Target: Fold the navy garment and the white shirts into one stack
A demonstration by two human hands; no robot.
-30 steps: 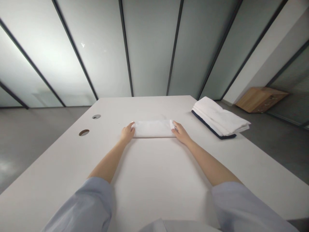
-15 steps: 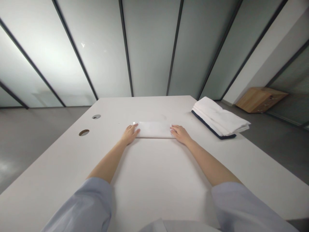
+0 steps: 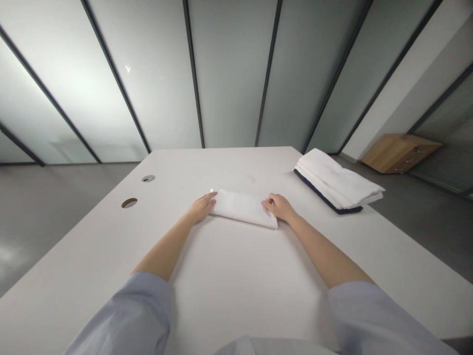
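A folded white cloth (image 3: 240, 207) lies tilted on the white table (image 3: 236, 276), its right end nearer to me than its left. My left hand (image 3: 203, 205) is at the left end, thumb and fingers closed on the edge. At the other end, my right hand (image 3: 278, 204) pinches the cloth near its upper right corner, with the fingers bent. The lower right corner of the cloth sticks out below my right hand.
A stack of folded white cloths (image 3: 336, 177) rests on a dark folded cloth (image 3: 349, 210) at the table's right edge. Two round holes are at the table's left. A wooden cabinet (image 3: 399, 153) stands on the floor beyond, and frosted glass panels (image 3: 229, 74) line the back.
The folded cloth has turned, its right end coming toward me. My right hand has gone from resting flatter on the end to a pinch, and my left hand has shifted slightly right.
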